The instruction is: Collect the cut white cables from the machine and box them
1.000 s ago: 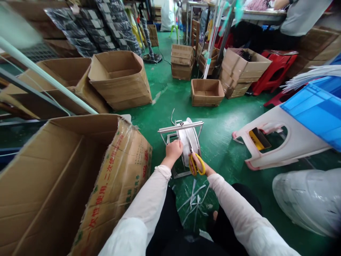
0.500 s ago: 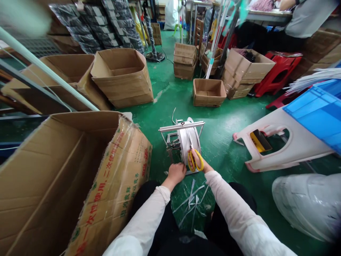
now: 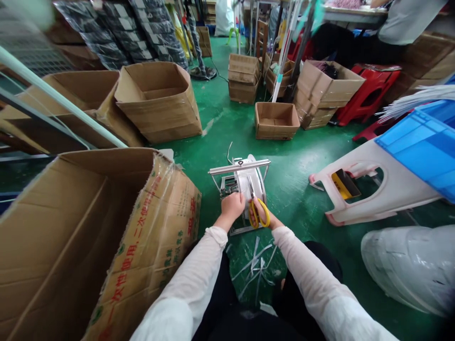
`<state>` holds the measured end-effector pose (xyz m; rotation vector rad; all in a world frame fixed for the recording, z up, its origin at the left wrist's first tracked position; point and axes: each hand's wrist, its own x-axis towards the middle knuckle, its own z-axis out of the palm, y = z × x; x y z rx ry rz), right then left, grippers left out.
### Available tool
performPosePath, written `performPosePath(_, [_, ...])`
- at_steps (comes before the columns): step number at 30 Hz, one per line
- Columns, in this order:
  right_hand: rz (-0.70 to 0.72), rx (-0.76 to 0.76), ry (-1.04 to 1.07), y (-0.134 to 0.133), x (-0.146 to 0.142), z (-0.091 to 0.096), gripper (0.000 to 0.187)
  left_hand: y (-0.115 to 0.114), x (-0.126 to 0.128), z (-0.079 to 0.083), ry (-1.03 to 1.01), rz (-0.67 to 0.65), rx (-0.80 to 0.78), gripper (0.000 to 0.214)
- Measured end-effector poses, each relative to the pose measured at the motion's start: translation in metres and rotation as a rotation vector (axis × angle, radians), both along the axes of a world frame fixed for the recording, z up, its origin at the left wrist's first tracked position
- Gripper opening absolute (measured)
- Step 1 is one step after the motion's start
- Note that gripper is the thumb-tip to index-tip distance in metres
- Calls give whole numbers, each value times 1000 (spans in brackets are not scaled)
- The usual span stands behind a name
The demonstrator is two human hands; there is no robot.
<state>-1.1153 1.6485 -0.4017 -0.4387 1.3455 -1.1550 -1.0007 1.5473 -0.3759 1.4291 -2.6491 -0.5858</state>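
A small metal winding frame [image 3: 239,167] stands on the green floor in front of me, with a white reel of tape [image 3: 253,182] mounted in it. My left hand [image 3: 232,206] is closed on the frame's near left side, beside the reel. My right hand [image 3: 262,217] grips yellow-handled scissors [image 3: 256,208], whose blades point up against the white reel. Cut white strips [image 3: 256,261] lie scattered on the floor between my knees.
A big open cardboard box [image 3: 88,237] with red print stands close on my left. More open boxes [image 3: 158,99] sit further back, a small one [image 3: 276,121] beyond the frame. A white stool [image 3: 369,189] under a blue crate [image 3: 423,147] and a plastic bag [image 3: 408,265] crowd the right. Another person sits far right.
My left hand dropped to the frame's base half a second ago and has come back up beside the reel. My right hand with the scissors stays at the reel.
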Motion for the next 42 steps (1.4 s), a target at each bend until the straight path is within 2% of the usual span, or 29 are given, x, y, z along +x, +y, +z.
performPosePath(8, [-4,-39,56,-6,-1,0,59,48,20,-30,-35,-87,78,47])
performPosePath(12, [-40,18,227,-1,3,-6,58,57,25,-34,-39,-115,103,44])
performPosePath(14, [-61,46,309,1,4,-9,58,47,24,-28,-38,-116,103,42])
performPosePath(16, [-69,46,318,2,5,-12,58,28,19,-17,-33,-81,86,47])
performPosePath(21, [-10,6,152,10,7,-15,67,-33,-5,8,8,38,-1,60])
performPosePath(24, [12,-9,57,11,6,-10,70,-42,-13,12,13,21,-13,54])
performPosePath(28, [6,-2,34,-2,0,0,72,-26,-8,8,24,-13,-40,48])
performPosePath(33, [26,-26,35,-20,-7,9,74,-5,0,1,24,-39,-75,52])
performPosePath(37, [10,-27,53,-15,-5,5,72,12,4,-8,21,-85,-71,53])
performPosePath(42, [-33,27,261,-3,0,-2,68,38,15,-21,21,-119,-37,50])
